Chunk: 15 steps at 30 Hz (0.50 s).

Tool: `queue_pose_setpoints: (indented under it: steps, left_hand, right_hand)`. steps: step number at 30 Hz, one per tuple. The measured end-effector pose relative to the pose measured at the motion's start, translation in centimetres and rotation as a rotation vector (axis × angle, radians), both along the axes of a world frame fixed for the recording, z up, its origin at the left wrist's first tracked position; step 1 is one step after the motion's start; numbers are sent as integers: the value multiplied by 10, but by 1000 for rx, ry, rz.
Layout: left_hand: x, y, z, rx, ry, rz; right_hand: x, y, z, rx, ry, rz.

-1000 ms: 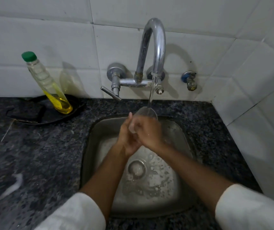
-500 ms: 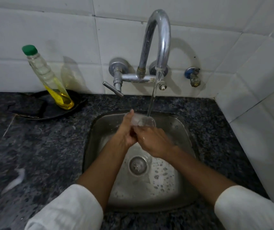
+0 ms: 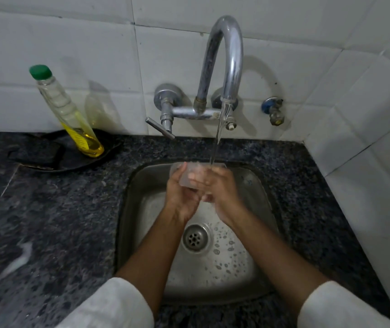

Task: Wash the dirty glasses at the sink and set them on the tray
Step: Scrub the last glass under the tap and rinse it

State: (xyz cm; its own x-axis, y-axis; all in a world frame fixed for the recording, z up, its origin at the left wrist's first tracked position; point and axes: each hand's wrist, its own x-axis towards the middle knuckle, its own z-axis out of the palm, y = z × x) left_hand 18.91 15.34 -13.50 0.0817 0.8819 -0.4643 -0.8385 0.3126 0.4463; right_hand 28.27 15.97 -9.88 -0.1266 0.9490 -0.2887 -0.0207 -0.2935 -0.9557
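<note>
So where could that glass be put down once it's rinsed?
No tray is in view. Bare counter lies left of the sink, in front of the soap bottle. A narrower strip runs right of the sink to the wall. The basin is crowded: both hands and the glass.

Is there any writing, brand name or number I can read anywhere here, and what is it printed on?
No text here can be read.
Soap bottle: a yellow label low on its side shows only dark specks, too small and blurred to read.
Tap, small valve, wall tiles, counter, sink: no markings show.
Glass, held between the left hand and right hand: clear, no print visible.
</note>
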Motion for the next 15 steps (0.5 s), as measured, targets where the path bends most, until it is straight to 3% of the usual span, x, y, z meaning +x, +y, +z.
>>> queue_pose_setpoints:
  steps: [2, 4, 7, 10, 13, 15]
  left_hand:
    - [0, -1, 7, 103, 45, 50]
    - [1, 1, 14, 118, 298, 62]
    - [8, -1, 21, 247, 955, -19]
    - [9, 0, 25, 504, 1418, -29]
    - [6, 3, 32, 616, 1678, 7]
    - [2, 7, 37, 604, 1663, 51]
  right_hand:
    - [9, -1, -9, -288, 348, -121]
    - [16, -3, -19, -409, 442, -227]
    - [10, -3, -30, -524, 402, -408]
    - [2, -3, -35, -574, 403, -362]
    - [3, 0, -35, -533, 310, -338]
    - [3, 0, -33, -389, 281, -374]
